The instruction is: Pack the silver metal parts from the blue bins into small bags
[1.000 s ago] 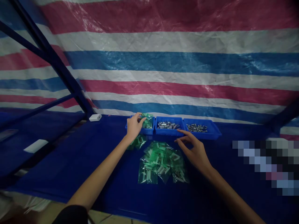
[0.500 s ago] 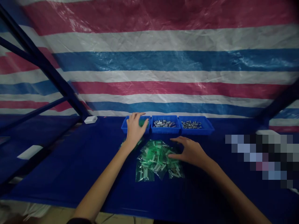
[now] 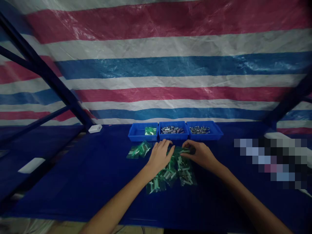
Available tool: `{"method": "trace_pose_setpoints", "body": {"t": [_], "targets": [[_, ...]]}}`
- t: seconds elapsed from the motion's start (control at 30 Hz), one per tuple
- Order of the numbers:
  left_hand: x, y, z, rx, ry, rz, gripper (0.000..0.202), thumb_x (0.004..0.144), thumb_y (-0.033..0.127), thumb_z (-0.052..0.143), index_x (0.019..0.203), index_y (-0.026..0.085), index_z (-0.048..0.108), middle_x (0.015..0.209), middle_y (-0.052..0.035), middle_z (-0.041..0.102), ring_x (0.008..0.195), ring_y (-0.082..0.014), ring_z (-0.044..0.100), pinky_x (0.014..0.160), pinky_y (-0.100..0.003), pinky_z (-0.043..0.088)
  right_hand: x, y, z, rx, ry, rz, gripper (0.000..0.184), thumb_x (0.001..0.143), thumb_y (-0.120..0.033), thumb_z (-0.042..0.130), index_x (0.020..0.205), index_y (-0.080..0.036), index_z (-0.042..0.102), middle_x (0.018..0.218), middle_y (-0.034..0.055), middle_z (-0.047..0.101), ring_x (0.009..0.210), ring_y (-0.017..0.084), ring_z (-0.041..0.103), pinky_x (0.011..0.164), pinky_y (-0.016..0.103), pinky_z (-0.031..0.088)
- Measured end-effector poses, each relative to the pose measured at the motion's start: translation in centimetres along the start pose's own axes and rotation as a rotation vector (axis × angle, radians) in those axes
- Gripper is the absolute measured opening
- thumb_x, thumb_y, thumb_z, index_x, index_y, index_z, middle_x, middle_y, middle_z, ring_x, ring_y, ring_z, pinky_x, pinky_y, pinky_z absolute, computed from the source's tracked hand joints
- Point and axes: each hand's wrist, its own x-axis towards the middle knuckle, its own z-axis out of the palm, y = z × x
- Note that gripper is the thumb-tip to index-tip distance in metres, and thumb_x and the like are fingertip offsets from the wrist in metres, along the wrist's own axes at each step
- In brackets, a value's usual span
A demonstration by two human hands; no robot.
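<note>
A pile of small clear-and-green plastic bags (image 3: 186, 174) with pale, rod-like pieces inside lies on the blue table. My left hand (image 3: 159, 156) rests over the left side of this pile, thumb apart from the fingers, hiding some bags beneath it. At the pile's upper right, my right hand (image 3: 201, 155) has thumb and fingers closed on the edge of a green bag (image 3: 185, 150). A couple of similar bags (image 3: 139, 150) lie together to the left of my left hand.
Three blue bins stand in a row behind the pile: the left bin (image 3: 136, 134) holds a green bag (image 3: 150, 131), the middle bin (image 3: 173, 136) metal pieces, the right bin (image 3: 215, 132) smaller metal parts. A white box (image 3: 95, 128) sits at back left. Striped sheeting (image 3: 170, 68) hangs behind.
My left hand has come back from the left bin to the pile, uncovering a green bag in that bin. My right hand has closed on a bag at the pile's upper right.
</note>
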Motion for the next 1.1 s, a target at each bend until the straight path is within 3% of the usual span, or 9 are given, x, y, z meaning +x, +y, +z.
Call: {"method": "trace_pose_setpoints", "body": {"t": [0.27,0.4,0.5,0.63,0.77,0.83,0.93,1.0,1.1], "targets": [[-0.1,0.7,-0.7,-0.412,0.223,0.116,0.017,0.090,0.034,0.045,0.086,0.021,0.056,0.089,-0.0020,0.061,0.086,-0.0166,0.057,0.080,-0.033,0.040,0.2,-1.4,0.5,0.532,0.121,0.014,0.037,0.061,-0.040,0.075,0.088,-0.019,0.062,0.076,0.0021,0.068,0.067,0.015,0.062,0.059,0.026,0.051],[0.0,0.9,-0.1,-0.491,0.393,0.160,0.015,0.086,0.029,0.053,0.075,0.019,0.055,0.081,-0.0028,0.058,0.080,-0.0159,0.057,0.073,-0.030,0.043,0.2,-1.2,0.6,0.580,0.162,0.034,0.036,0.060,-0.039,0.076,0.088,-0.018,0.066,0.077,0.0031,0.068,0.062,0.014,0.061,0.053,0.025,0.049],[0.1,0.7,-0.1,-0.438,0.485,0.176,0.011,0.086,0.026,0.053,0.079,0.019,0.058,0.083,-0.0032,0.058,0.082,-0.0161,0.057,0.075,-0.031,0.044,0.2,-1.0,0.4,0.525,0.167,-0.063,0.030,0.064,-0.036,0.074,0.088,-0.019,0.069,0.086,0.0047,0.070,0.068,0.015,0.063,0.054,0.025,0.049],[-0.2,-0.1,-0.5,-0.165,0.513,0.328,0.012,0.084,0.021,0.053,0.092,0.022,0.062,0.100,-0.0059,0.059,0.098,-0.0200,0.056,0.083,-0.036,0.040,0.1,-0.9,0.2,0.442,0.259,-0.262,0.006,0.073,-0.029,0.068,0.073,-0.024,0.071,0.087,0.0036,0.071,0.087,0.019,0.063,0.079,0.035,0.050],[-0.3,-0.3,-1.1,0.046,0.524,0.455,0.017,0.084,0.012,0.049,0.088,0.022,0.062,0.106,-0.0066,0.060,0.105,-0.0217,0.054,0.085,-0.037,0.036,-0.3,-1.6,0.3,0.404,0.329,-0.281,0.010,0.076,-0.028,0.065,0.068,-0.025,0.070,0.085,0.0022,0.072,0.089,0.020,0.063,0.085,0.038,0.048],[-0.1,-0.3,-1.3,0.043,0.536,0.412,0.012,0.084,0.016,0.052,0.082,0.022,0.062,0.101,-0.0051,0.062,0.102,-0.0209,0.055,0.084,-0.036,0.035,-0.4,-2.0,0.5,0.434,0.330,-0.185,0.013,0.076,-0.031,0.065,0.085,-0.025,0.071,0.083,0.0028,0.071,0.081,0.019,0.065,0.077,0.035,0.051],[0.8,-1.2,-1.8,0.009,0.576,0.230,0.007,0.083,0.027,0.058,0.080,0.021,0.061,0.094,-0.0025,0.065,0.095,-0.0194,0.057,0.084,-0.035,0.034,-0.5,-2.5,0.7,0.562,0.262,-0.022,0.046,0.079,-0.039,0.059,0.122,-0.022,0.053,0.078,0.0035,0.071,0.066,0.017,0.065,0.058,0.029,0.051],[1.4,-2.5,-2.4,0.000,0.646,0.073,0.009,0.083,0.029,0.058,0.081,0.021,0.062,0.094,-0.0022,0.066,0.094,-0.0193,0.058,0.084,-0.036,0.033,-0.4,-2.4,0.6,0.641,0.200,0.033,0.054,0.083,-0.043,0.052,0.131,-0.021,0.041,0.078,0.0047,0.071,0.059,0.015,0.065,0.048,0.025,0.046],[2.2,-5.3,-3.4,-0.018,0.774,-0.133,0.014,0.084,0.031,0.055,0.082,0.021,0.064,0.096,-0.0039,0.065,0.095,-0.0204,0.058,0.085,-0.036,0.034,-0.1,-2.0,0.6,0.676,0.161,0.060,0.054,0.086,-0.047,0.045,0.131,-0.019,0.040,0.077,0.0061,0.070,0.055,0.014,0.063,0.043,0.022,0.041]]}}
